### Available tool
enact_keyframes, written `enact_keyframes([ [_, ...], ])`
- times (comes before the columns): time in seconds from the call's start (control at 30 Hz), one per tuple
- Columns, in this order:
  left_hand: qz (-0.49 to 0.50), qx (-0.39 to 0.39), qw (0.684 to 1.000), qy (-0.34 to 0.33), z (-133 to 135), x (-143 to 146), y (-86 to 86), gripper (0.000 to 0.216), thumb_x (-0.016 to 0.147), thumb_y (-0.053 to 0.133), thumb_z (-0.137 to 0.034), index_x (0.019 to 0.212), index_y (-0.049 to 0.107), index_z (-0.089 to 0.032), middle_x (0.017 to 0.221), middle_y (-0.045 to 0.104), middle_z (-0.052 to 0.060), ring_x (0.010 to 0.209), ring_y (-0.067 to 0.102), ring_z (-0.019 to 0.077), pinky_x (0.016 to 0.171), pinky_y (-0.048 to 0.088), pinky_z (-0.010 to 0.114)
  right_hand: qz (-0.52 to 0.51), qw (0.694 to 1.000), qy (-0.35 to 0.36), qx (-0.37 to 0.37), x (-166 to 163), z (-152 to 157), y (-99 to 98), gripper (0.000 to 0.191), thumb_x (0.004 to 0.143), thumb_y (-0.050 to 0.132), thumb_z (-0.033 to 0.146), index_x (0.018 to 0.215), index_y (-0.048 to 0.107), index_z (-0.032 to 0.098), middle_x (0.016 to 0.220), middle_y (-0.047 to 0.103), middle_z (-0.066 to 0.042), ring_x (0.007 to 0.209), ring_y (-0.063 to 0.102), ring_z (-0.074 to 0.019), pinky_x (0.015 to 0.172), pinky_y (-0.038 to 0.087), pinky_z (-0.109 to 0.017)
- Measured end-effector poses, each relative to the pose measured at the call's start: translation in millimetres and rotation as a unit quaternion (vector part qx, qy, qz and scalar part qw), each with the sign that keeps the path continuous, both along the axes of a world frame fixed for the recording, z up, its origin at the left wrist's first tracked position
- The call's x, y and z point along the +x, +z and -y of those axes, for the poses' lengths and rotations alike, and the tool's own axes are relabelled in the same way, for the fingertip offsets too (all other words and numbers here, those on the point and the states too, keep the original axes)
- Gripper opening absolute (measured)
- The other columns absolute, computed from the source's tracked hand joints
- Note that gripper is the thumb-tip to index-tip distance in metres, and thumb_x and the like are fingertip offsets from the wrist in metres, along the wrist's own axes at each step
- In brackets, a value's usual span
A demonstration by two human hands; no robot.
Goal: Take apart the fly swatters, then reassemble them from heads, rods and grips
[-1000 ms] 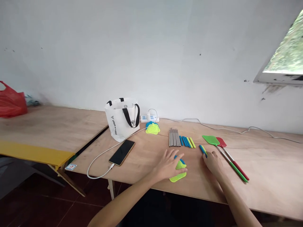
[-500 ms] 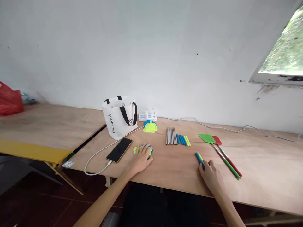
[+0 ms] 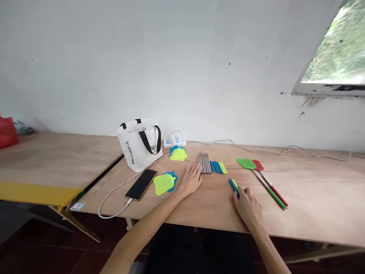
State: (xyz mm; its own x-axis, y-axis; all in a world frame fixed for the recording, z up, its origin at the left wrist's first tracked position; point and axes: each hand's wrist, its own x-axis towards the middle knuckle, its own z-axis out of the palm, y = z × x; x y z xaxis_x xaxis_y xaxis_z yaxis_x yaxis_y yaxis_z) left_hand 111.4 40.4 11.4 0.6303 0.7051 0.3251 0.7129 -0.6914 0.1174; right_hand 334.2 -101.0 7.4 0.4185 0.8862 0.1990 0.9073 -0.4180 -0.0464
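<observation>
Pale brown wooden counter (image 3: 313, 205) supports all items. White boxy bag with black handles (image 3: 137, 152) stands upright, rear left. Green plastic swatter (image 3: 246, 163) and red plastic swatter (image 3: 258, 165), metal-shafted, lie at right. Black flat phone (image 3: 141, 185), cable connected, lies near the bag. Yellow perforated swatter head (image 3: 163, 184) overlaps a blue swatter head (image 3: 175, 182) beside it. Slim grey metal rods (image 3: 205, 163) lie in a row; my left grip (image 3: 191, 180) is at their near ends, though whether clamped I cannot tell. My right grip (image 3: 248, 205) is clamped on a short blue tube (image 3: 232, 185) and a short yellow tube (image 3: 235, 185), right of the rods.
</observation>
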Motion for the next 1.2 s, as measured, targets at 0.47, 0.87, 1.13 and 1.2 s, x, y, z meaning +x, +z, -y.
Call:
enact_keyframes([
  [0.47, 0.034, -0.023, 0.998, 0.04, 132.2, -17.9, -26.5, 0.07, 0.104, 0.034, -0.054, 0.16, 0.026, -0.012, 0.161, 0.036, 0.019, 0.146, 0.038, 0.0367, 0.115, 0.037, 0.052, -0.003, 1.0, 0.009, 0.015, 2.0, -0.4, -6.8, 0.038, 0.103, 0.039, 0.033, 0.13, 0.063, 0.021, 0.111, 0.06, -0.011, 0.079, 0.069, -0.0211, 0.059, 0.043, -0.028],
  [0.87, 0.015, -0.059, 0.985, -0.163, 91.2, -38.4, 21.0, 0.029, 0.107, 0.043, -0.032, 0.124, 0.066, -0.035, 0.134, 0.062, 0.0, 0.13, 0.052, 0.0209, 0.122, 0.023, 0.049, -0.009, 1.0, 0.014, 0.008, 0.4, 2.8, 0.2, 0.035, 0.104, 0.041, 0.032, 0.13, 0.062, 0.022, 0.113, 0.06, -0.009, 0.081, 0.069, -0.02, 0.059, 0.041, -0.027],
  [1.13, 0.072, -0.055, 0.996, 0.027, 71.7, -52.2, 2.0, 0.038, 0.106, 0.04, -0.021, 0.135, 0.062, -0.032, 0.114, 0.064, 0.003, 0.106, 0.059, 0.0213, 0.097, 0.044, 0.037, -0.013, 1.0, 0.022, 0.018, 2.7, 1.9, -4.5, 0.033, 0.103, 0.041, 0.032, 0.124, 0.064, 0.021, 0.109, 0.06, -0.008, 0.079, 0.068, -0.0189, 0.057, 0.039, -0.028],
  [1.2, 0.096, -0.069, 0.992, 0.037, 70.9, -57.9, 0.7, 0.039, 0.106, 0.037, -0.019, 0.135, 0.061, -0.03, 0.12, 0.063, 0.003, 0.108, 0.059, 0.0208, 0.099, 0.044, 0.036, -0.013, 0.999, 0.025, 0.023, 4.3, 1.9, -7.1, 0.033, 0.103, 0.042, 0.033, 0.124, 0.064, 0.022, 0.107, 0.06, -0.008, 0.078, 0.067, -0.0189, 0.056, 0.038, -0.027],
])
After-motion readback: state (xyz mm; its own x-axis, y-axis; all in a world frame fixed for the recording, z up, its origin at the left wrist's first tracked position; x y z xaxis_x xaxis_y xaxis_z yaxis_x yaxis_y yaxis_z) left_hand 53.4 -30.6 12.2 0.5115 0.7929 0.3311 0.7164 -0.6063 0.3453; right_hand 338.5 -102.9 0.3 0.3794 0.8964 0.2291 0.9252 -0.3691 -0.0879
